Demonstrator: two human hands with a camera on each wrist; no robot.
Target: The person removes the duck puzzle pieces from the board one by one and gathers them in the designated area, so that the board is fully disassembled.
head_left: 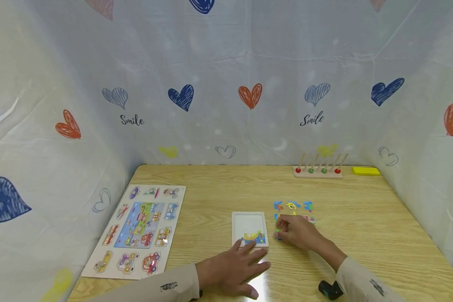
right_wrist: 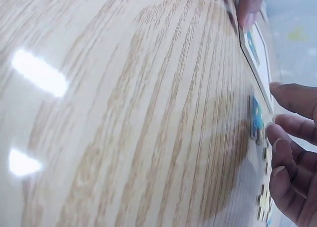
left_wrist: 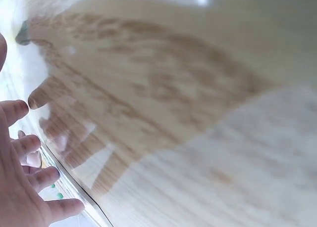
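Observation:
A small white puzzle tray (head_left: 249,222) lies mid-table, with joined puzzle pieces (head_left: 253,237) of a yellow and blue picture along its near edge. My left hand (head_left: 238,268) spreads its fingers at the tray's near edge; the fingertips overlap that edge in the head view. To the tray's right, my right hand (head_left: 297,230) is over loose puzzle pieces (head_left: 292,205), partly hiding them. In the right wrist view, its thumb and fingers (right_wrist: 297,101) stand apart beside a blue puzzle piece (right_wrist: 256,119) on the table. No piece is plainly pinched there.
At the left lies a large picture board (head_left: 170,247) with vehicle pieces. Toward the back right stand a wooden peg rack (head_left: 318,175) with red and green beads and a yellow block (head_left: 366,171). A black object (head_left: 330,290) lies by the right sleeve. Printed curtains enclose the table.

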